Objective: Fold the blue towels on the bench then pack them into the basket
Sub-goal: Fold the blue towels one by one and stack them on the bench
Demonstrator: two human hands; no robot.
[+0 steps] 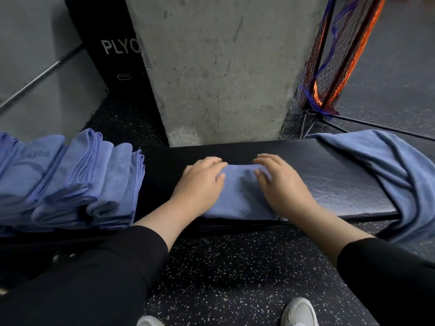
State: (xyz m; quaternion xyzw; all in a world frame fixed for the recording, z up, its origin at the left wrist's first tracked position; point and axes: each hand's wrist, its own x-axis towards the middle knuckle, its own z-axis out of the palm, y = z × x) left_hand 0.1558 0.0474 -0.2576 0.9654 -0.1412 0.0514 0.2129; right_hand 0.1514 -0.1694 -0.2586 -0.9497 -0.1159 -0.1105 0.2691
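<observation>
Your left hand [200, 182] and right hand [282, 184] press flat-fingered on the folded towel [240, 196] mid-bench [341, 182]; stack [70, 180] left done, loose towel [395, 170] right unfolded, nothing packed.

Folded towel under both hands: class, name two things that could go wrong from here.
1. The folded towel lies at the bench front edge; a push by the left hand or right hand might slide it off.
2. The unfolded towel droops over the bench end and may slip down.
</observation>
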